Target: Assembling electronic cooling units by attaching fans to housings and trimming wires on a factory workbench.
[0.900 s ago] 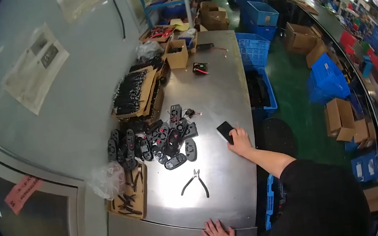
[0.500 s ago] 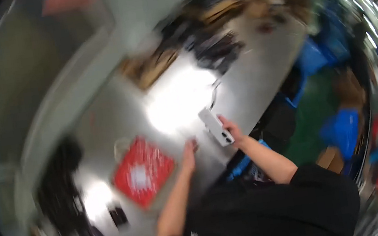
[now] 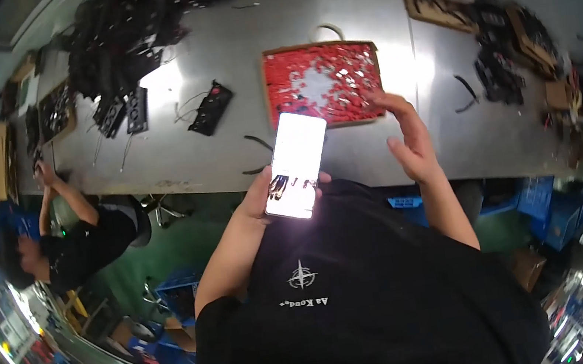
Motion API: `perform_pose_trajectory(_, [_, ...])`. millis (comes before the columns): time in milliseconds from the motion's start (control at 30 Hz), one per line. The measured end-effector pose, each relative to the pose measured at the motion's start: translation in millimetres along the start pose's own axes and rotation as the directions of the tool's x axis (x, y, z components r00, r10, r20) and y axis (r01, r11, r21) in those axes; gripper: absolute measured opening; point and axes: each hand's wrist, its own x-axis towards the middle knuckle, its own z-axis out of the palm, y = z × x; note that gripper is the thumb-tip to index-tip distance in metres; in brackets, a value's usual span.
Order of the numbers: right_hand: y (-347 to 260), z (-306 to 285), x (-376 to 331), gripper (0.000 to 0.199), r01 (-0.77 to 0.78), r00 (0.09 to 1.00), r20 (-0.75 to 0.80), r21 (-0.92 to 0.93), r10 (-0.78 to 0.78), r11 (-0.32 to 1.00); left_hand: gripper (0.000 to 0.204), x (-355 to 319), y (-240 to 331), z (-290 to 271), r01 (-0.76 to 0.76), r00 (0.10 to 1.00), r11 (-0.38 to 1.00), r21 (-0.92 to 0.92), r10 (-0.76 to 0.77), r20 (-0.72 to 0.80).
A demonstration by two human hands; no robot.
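Observation:
My left hand (image 3: 260,195) is closed round a smartphone (image 3: 296,163), its bright white screen facing up, with a dark picture low on it. Fingertips show at the phone's right edge. To the right, my right hand (image 3: 414,141) is open and holds nothing, fingers apart, beside the near right corner of a shallow cardboard box (image 3: 376,58). Small red pieces (image 3: 351,73) fill that box, with a paler patch in the middle. The phone's top end overlaps the box's near edge from my viewpoint.
On the metal table (image 3: 235,48) lie a black wired part (image 3: 210,109) and a heap of black parts (image 3: 115,43) at left. More black parts (image 3: 498,75) and a cardboard tray (image 3: 434,2) are at right. A co-worker (image 3: 83,233) sits at far left; blue bins (image 3: 181,294) stand below.
The phone was in my right hand with its back showing; now my left hand has it, screen up. My view has swung round, and the red-filled box is now straight ahead.

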Motion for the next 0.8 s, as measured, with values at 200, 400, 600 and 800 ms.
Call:
perform_pose_trajectory(200, [196.7,24.9,-131.9,0.076,-0.408,0.884,-0.158,-0.720,0.441,0.561,0.114,1.9,27.1,11.6,-0.355,0.935,0.928,-0.117,0.353,-0.037])
perform_pose_trajectory(400, [235.7,46.7,-174.4,0.099,-0.360,0.833,-0.182,-0.895,0.522,0.262,0.109,10.6,40.3,16.1,-0.376,0.921,0.909,-0.178,0.347,-0.176])
perform_pose_trajectory(600, [232.9,53.8,-160.8,0.103,-0.439,0.759,-0.194,-0.857,0.621,0.270,0.095,29.0,41.2,2.3,-0.347,0.932,0.910,-0.226,0.307,-0.193])
perform_pose_trajectory(800, [229.5,54.6,-160.9,0.103,-0.492,0.801,-0.295,-0.820,0.521,0.292,0.075,74.6,62.8,-61.7,-0.327,0.818,0.945,0.028,0.298,-0.492])
